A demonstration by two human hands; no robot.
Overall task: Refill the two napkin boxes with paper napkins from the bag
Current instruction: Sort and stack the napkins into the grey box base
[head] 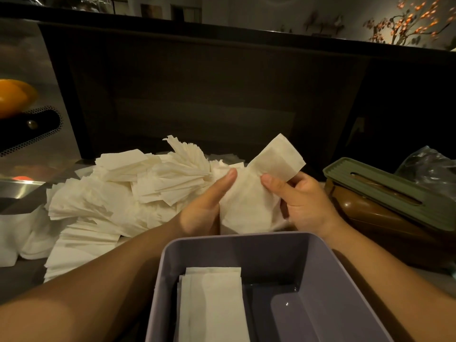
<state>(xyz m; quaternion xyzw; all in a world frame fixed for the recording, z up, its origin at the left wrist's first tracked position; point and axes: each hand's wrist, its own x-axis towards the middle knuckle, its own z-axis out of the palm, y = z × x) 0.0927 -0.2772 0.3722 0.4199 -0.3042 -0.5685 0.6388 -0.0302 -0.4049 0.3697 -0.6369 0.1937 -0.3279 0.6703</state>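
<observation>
An open grey-purple napkin box (318,265) stands nearest me, with a small stack of folded napkins (212,307) lying in its left half. Just beyond its far rim, both hands hold one white paper napkin (249,203). My left hand (204,206) presses its left side with the thumb up. My right hand (301,203) pinches its right side, and one corner of the napkin sticks up. A big loose pile of white napkins (118,193) spreads over the counter to the left. A brown napkin box with a green slotted lid (385,193) sits at the right.
A crumpled clear plastic bag (429,166) lies behind the brown box at the far right. A dark wall panel rises behind the counter. At the left are a metal appliance with a perforated panel (32,129) and an orange object (14,95).
</observation>
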